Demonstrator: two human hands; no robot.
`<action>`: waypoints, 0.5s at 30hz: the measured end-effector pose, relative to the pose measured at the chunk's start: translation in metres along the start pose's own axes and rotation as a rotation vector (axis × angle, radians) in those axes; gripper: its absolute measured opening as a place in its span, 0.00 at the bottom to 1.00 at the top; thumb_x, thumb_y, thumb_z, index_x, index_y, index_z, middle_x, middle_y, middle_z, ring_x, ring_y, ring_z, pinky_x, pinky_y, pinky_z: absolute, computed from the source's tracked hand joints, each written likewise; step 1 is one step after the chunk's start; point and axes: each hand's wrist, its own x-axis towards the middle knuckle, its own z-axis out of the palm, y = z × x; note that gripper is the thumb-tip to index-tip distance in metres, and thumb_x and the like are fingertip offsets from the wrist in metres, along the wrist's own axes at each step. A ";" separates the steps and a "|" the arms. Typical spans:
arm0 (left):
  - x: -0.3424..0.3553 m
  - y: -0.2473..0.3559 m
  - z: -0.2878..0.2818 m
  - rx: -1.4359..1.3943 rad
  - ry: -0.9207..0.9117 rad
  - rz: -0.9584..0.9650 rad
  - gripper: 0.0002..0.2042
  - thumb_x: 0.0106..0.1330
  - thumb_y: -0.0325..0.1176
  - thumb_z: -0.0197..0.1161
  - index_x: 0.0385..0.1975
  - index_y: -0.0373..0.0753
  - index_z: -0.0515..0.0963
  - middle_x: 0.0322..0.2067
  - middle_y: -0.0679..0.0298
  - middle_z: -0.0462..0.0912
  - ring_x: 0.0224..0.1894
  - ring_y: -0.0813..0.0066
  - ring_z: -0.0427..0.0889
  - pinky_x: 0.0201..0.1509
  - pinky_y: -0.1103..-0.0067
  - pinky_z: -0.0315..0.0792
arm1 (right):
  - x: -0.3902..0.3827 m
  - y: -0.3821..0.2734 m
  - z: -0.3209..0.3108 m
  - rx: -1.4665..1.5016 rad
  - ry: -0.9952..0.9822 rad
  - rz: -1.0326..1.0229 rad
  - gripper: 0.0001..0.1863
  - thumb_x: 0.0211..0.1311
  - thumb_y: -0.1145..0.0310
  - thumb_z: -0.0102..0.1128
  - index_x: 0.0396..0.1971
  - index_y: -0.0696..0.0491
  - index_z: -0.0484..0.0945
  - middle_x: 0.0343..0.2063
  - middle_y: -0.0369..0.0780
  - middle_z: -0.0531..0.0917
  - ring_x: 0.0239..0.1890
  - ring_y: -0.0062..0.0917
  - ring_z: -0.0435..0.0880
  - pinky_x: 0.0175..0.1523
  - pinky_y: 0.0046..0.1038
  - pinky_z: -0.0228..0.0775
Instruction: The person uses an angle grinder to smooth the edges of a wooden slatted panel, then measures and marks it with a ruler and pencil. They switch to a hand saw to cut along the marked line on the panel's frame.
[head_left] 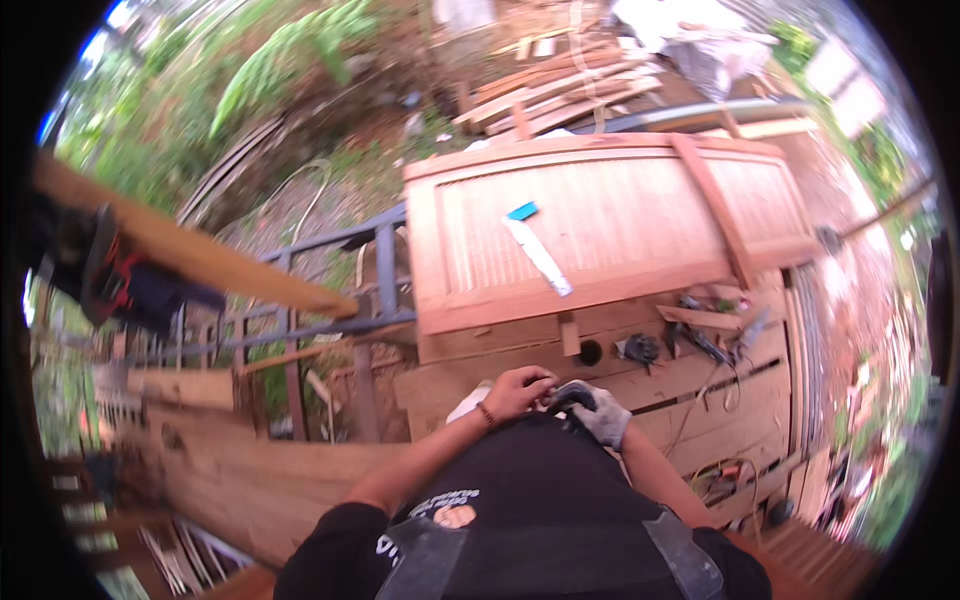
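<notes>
My bare left hand (520, 393), with a dark beaded bracelet at the wrist, is held close in front of my black shirt. Its fingers are curled in, and what they hold, if anything, is hidden. Right beside it is my right hand (600, 414) in a light grey glove, its fingers bent around a small black object (573, 394) whose kind I cannot make out. Something white (468, 402) shows behind my left wrist. Beyond both hands lies a reddish wooden panel door (600, 215), bearing a white strip with a blue end (540, 258) and a loose wooden strip (712, 210) laid across it.
On the plank workbench (690, 405), right of my hands, sit a dark round item (640, 349), a power tool (706, 343) and wood offcuts. A cable trails there. Left are a dark metal frame (388, 270) and a slanting timber post (215, 255). Stacked boards (570, 88) lie behind.
</notes>
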 end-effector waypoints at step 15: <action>0.012 0.114 -0.067 0.458 -0.253 0.149 0.06 0.68 0.28 0.60 0.39 0.32 0.78 0.29 0.62 0.83 0.30 0.78 0.83 0.37 0.81 0.78 | 0.042 -0.011 0.105 -0.199 0.712 -0.156 0.20 0.64 0.59 0.53 0.55 0.45 0.75 0.42 0.42 0.86 0.47 0.37 0.84 0.52 0.39 0.74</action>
